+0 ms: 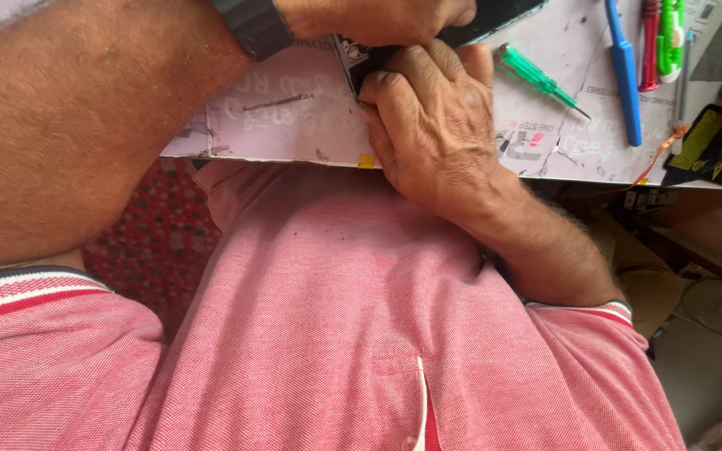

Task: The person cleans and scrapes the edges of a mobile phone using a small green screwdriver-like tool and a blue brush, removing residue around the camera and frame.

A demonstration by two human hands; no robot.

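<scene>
Both hands clamped on dark flat device [378,57] at tabletop [294,125] edge: left hand [378,18] fingers gripping top, right hand [436,125] fingers pressing its corner; device shut so far, green screwdriver [536,77] lying untouched

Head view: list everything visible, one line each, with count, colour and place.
dark flat device: one, black, top centre, under both hands
screwdriver: one, green handle, on worktop right of the hands
blue tool: one, blue, upper right
red and green tools: a few, top right
black-yellow pouch: one, right edge
worktop: one, pale pink, scuffed, top
wristwatch: one, dark, left wrist
shirt: one, pink-red, below
left hand: on the device
right hand: gripping the device's edge
</scene>
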